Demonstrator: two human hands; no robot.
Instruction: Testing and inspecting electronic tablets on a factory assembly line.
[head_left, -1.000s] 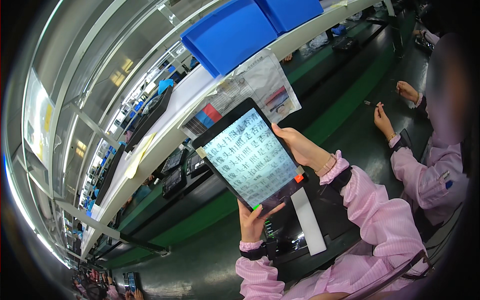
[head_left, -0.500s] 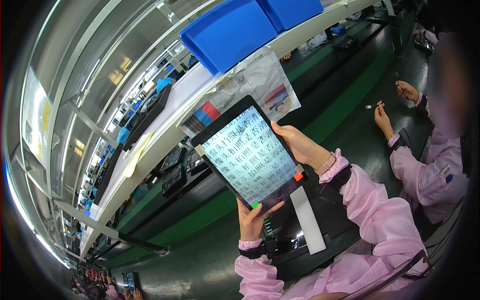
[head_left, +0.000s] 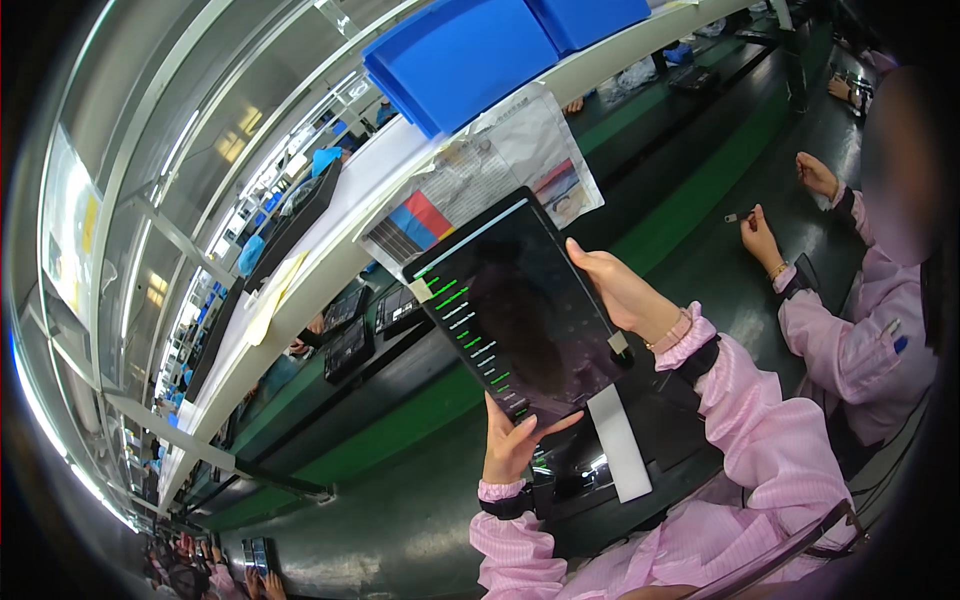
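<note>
Tablet (head_left: 530,310) held tilted above bench (head_left: 420,520); left grip (head_left: 507,452) clasps its lower end, right grip (head_left: 625,292) its right edge; white strip (head_left: 619,450) toward bench's near edge

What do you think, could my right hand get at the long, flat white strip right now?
Probably yes, if it lets go: your right hand is gripping the edge of the black rectangular tablet, but most of the long, flat white strip shows uncovered, below the tablet in view.

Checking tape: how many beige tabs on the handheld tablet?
2: one beige tab near the tablet's leftmost corner, a second tab near its rightmost corner below the right hand. More may be hidden.
</note>
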